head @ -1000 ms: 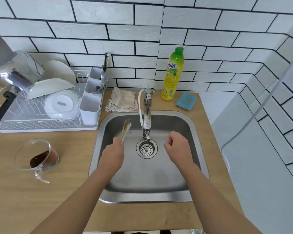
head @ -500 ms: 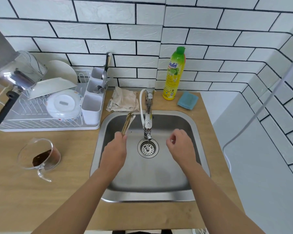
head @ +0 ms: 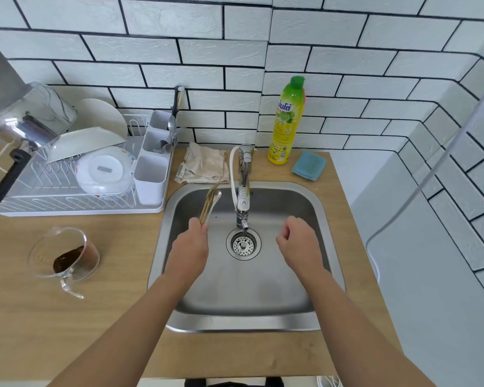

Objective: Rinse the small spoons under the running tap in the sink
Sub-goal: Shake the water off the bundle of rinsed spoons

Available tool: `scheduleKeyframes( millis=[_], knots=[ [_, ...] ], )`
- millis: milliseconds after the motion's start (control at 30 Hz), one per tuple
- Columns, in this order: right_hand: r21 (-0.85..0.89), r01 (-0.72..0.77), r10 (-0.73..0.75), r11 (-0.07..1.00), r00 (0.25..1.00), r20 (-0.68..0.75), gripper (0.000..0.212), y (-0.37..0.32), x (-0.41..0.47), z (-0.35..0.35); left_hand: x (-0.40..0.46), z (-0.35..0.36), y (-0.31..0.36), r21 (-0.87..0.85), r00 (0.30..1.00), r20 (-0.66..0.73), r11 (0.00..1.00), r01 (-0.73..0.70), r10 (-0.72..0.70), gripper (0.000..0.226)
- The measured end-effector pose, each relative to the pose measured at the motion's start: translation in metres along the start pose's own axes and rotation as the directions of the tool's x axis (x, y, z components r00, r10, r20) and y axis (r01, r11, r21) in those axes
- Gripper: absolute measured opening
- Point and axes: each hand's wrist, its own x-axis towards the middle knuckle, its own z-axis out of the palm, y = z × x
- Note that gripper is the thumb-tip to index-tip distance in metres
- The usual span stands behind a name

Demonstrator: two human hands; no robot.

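Left hand: the left hand (head: pixel 190 248), left of centre in the frame, is clamped around the handles of the small spoons (head: pixel 209 203), over the left part of the sink (head: pixel 323 219).
Small spoons: a thin bundle, gold-toned with one silver bowl at the top, slanting up and to the right from the fist; their tips lie near the sink's back rim, left of the tap (head: pixel 243 191) and apart from it.
Right hand: the right hand (head: pixel 299 241), right of centre, is loosely curled with the fingers together, holding nothing, over the right side of the sink.
Tap: chrome, at the back centre of the sink, its spout above the drain strainer (head: pixel 243 245); I cannot tell whether water is running.
Bottle: a yellow bottle (head: pixel 287 121) with a green cap stands on the tabletop (head: pixel 39 331) in the upper middle, against the tiled wall; its label shows a lime picture and blue lettering in a script I cannot read.
Sponge: a blue sponge (head: pixel 309 165) lies just right of the bottle.
Cloth: a beige cloth (head: pixel 204 167) lies crumpled behind the sink, left of the tap.
Dish rack: a white dish rack (head: pixel 76 202) at upper left holds plates, a pot and a cutlery caddy.
Measuring cup: a clear measuring cup (head: pixel 67 255) with a brown residue sits at the left on the tabletop.
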Motion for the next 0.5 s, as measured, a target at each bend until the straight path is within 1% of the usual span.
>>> scheduleKeyframes(
  millis=[33, 67, 100, 133, 167, 200, 233, 267, 300, 333, 367, 400, 433, 467, 500],
  knots=[
    [0.025, -0.002, 0.003, 1.000, 1.000, -0.031, 0.023, 0.000, 0.000, 0.000, 0.001, -0.001, 0.003, 0.005, 1.000, -0.009, 1.000, -0.020, 0.020, 0.027],
    [0.033, -0.005, 0.005, 0.999, 1.000, -0.011, 0.022, 0.001, 0.000, -0.001, 0.005, -0.002, 0.003, 0.069, 0.999, 0.051, 0.998, -0.015, 0.011, 0.024],
    [-0.013, -0.019, 0.020, 1.000, 0.997, 0.076, 0.016, 0.002, 0.001, -0.002, 0.009, -0.004, 0.003, 0.195, 0.978, 0.199, 0.980, 0.029, -0.069, 0.019],
    [-0.092, -0.024, 0.046, 0.995, 0.970, 0.238, 0.011, 0.003, 0.000, -0.003, 0.011, -0.007, 0.003, 0.317, 0.910, 0.363, 0.945, 0.081, -0.200, 0.020],
    [-0.180, -0.014, 0.085, 0.984, 0.915, 0.394, 0.027, 0.005, -0.001, -0.004, 0.013, -0.010, 0.002, 0.390, 0.821, 0.483, 0.914, 0.108, -0.303, 0.025],
    [-0.237, -0.003, 0.121, 0.972, 0.865, 0.486, 0.043, 0.008, -0.001, -0.004, 0.013, -0.011, 0.001, 0.413, 0.760, 0.547, 0.903, 0.119, -0.351, 0.027],
    [-0.236, -0.001, 0.119, 0.972, 0.867, 0.483, 0.045, 0.008, -0.002, -0.003, 0.012, -0.010, 0.000, 0.406, 0.775, 0.540, 0.908, 0.102, -0.329, 0.028],
    [-0.182, -0.004, 0.077, 0.983, 0.915, 0.396, 0.034, 0.007, -0.002, -0.003, 0.010, -0.007, -0.001, 0.399, 0.838, 0.474, 0.914, 0.070, -0.271, 0.025],
    [-0.118, -0.009, 0.041, 0.993, 0.962, 0.270, 0.018, 0.004, -0.003, -0.004, 0.008, -0.004, 0.000, 0.362, 0.912, 0.362, 0.931, 0.054, -0.194, 0.021],
    [-0.066, 0.003, 0.007, 0.998, 0.989, 0.150, 0.008, 0.001, -0.003, -0.005, 0.007, -0.003, 0.001, 0.288, 0.966, 0.232, 0.957, 0.039, -0.109, 0.020],
    [-0.026, 0.013, -0.012, 1.000, 0.999, 0.043, 0.014, 0.001, -0.003, -0.005, 0.005, -0.003, 0.002, 0.204, 0.990, 0.129, 0.979, 0.023, -0.050, 0.022],
    [0.009, 0.020, -0.020, 1.000, 0.999, -0.036, 0.019, 0.000, -0.002, -0.006, 0.005, -0.002, 0.001, 0.142, 0.996, 0.081, 0.990, 0.014, -0.026, 0.023],
    [0.040, 0.031, -0.028, 0.999, 0.997, -0.075, 0.021, 0.001, -0.001, -0.007, 0.007, -0.003, 0.001, 0.145, 0.994, 0.100, 0.989, 0.018, -0.033, 0.022],
    [0.048, 0.037, -0.034, 0.998, 0.997, -0.067, 0.019, 0.002, 0.001, -0.009, 0.009, -0.003, -0.001, 0.212, 0.981, 0.186, 0.977, 0.022, -0.062, 0.017],
    [0.023, 0.025, -0.025, 0.999, 1.000, 0.008, 0.015, 0.002, 0.002, -0.010, 0.011, -0.006, -0.002, 0.298, 0.934, 0.328, 0.954, 0.037, -0.139, 0.015]
  ],
)
